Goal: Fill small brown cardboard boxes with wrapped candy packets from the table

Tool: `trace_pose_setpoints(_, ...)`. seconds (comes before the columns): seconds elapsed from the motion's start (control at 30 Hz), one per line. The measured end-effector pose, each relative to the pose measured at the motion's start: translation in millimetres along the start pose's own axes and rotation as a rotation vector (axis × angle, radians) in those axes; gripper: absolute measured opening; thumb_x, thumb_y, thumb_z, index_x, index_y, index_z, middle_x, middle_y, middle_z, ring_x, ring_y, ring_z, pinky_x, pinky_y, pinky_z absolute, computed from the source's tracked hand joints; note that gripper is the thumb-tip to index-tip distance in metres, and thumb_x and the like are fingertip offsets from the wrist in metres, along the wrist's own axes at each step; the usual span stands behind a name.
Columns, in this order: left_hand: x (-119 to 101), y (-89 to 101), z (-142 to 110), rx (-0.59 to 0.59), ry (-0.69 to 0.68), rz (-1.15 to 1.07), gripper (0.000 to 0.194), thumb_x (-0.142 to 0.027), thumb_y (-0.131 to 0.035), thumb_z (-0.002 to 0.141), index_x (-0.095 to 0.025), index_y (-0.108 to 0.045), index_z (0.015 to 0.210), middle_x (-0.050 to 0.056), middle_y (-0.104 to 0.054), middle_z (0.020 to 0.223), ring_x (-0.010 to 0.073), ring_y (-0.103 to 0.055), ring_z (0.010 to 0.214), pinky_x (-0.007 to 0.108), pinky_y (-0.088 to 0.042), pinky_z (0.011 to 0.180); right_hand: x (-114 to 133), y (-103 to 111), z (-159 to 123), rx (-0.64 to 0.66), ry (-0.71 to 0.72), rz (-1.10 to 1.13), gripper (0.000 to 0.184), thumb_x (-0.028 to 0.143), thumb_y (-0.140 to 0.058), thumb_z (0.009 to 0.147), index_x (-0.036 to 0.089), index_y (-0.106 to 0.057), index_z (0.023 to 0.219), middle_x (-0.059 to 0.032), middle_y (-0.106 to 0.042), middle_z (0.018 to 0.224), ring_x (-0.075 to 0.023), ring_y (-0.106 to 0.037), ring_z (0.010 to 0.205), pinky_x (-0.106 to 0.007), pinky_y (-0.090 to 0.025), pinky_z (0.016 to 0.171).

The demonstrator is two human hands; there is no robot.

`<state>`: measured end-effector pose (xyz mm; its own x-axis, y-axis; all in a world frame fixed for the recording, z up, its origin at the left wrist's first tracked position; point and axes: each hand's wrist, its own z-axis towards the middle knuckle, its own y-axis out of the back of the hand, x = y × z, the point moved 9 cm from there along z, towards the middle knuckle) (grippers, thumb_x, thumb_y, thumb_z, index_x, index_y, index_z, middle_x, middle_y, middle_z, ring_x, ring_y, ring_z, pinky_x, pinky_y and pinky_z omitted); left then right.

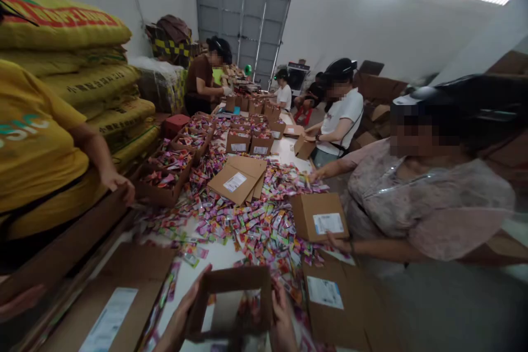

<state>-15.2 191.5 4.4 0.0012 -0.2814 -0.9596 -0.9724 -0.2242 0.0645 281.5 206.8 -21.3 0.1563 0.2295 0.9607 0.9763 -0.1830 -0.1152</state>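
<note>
At the near edge of the table I hold a small cardboard box [237,279] between both hands. My left hand [186,309] grips its left wall and my right hand [282,311] its right wall. The box stands open as a frame, and the white table and some packets show through it. A pile of small colourful packets [259,225] spreads over the table just beyond. To the right of my right hand lies flattened cardboard [350,308] with a white label, and another labelled flat sheet [124,269] is left of my left hand.
Flat labelled cartons [237,179] rest on the packets. Filled boxes [165,170] line the left side. A person on the right steadies a labelled box [303,214]; a person in yellow [41,137] holds a long carton at left. Stacked yellow sacks [94,77] stand behind.
</note>
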Motion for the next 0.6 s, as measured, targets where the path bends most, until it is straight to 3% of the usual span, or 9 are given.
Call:
trace_pose_setpoints(0.1,29.7,-19.3,-17.4,0.256,0.038,0.018,0.071,-0.072,-0.058,0.076,-0.027,-0.062,0.132,0.007,-0.053,0.149,0.0307,-0.042,0.143,0.049,-0.03,0.122,-25.4,7.9,-0.7,0.117,0.066,-0.261,0.072,0.074,-0.066,0.066,0.028,-0.064,0.122,-0.0139,-0.068,0.12,-0.0332,-0.066,0.113,-0.045,-0.058,0.09)
trace_pose_setpoints(0.23,54.8,-24.1,-22.8,0.211,-0.102,0.16,0.07,-0.058,-0.064,0.08,-0.024,-0.05,0.139,0.016,-0.05,0.15,0.032,-0.045,0.14,0.051,-0.033,0.12,-26.1,6.8,-8.2,0.198,0.234,-0.494,0.065,0.063,-0.067,0.067,0.028,-0.065,0.123,-0.0112,-0.069,0.113,-0.0322,-0.067,0.108,-0.045,-0.057,0.092)
trace_pose_setpoints(0.33,54.9,-18.5,-24.5,0.118,-0.227,0.228,0.058,-0.051,-0.062,0.083,-0.025,-0.055,0.134,0.017,-0.051,0.148,0.0318,-0.047,0.139,0.052,-0.035,0.119,-5.1,9.9,-12.9,0.153,0.353,-0.57,0.05,0.054,-0.063,0.074,0.025,-0.069,0.115,-0.0115,-0.069,0.114,-0.0315,-0.066,0.109,-0.043,-0.057,0.093)
trace_pose_setpoints(0.4,53.0,-14.1,-30.3,0.139,-0.246,0.264,0.045,-0.049,-0.061,0.084,-0.03,-0.065,0.124,0.013,-0.055,0.146,0.0315,-0.046,0.14,0.052,-0.034,0.119,5.0,15.1,-16.6,0.153,0.381,-0.595,0.036,0.049,-0.061,0.078,0.027,-0.073,0.104,-0.0113,-0.07,0.113,-0.0308,-0.067,0.11,-0.042,-0.058,0.092)
trace_pose_setpoints(0.5,45.7,-8.1,-44.3,0.275,-0.238,0.281,0.04,-0.054,-0.059,0.085,-0.036,-0.071,0.118,0.007,-0.05,0.151,0.0312,-0.039,0.144,0.051,-0.032,0.119,10.0,24.9,-23.5,0.199,0.364,-0.631,0.025,0.046,-0.066,0.077,0.032,-0.077,0.094,-0.0106,-0.071,0.115,-0.0321,-0.065,0.114,-0.046,-0.057,0.096)
trace_pose_setpoints(0.6,35.9,-10.5,-57.2,0.479,-0.227,0.301,0.063,-0.064,-0.065,0.077,-0.038,-0.06,0.134,0.004,-0.03,0.163,0.0328,-0.024,0.151,0.052,-0.024,0.122,9.5,35.6,-30.2,0.178,0.324,-0.631,0.03,0.051,-0.069,0.074,0.035,-0.079,0.097,-0.0107,-0.071,0.116,-0.0342,-0.064,0.117,-0.051,-0.056,0.097)
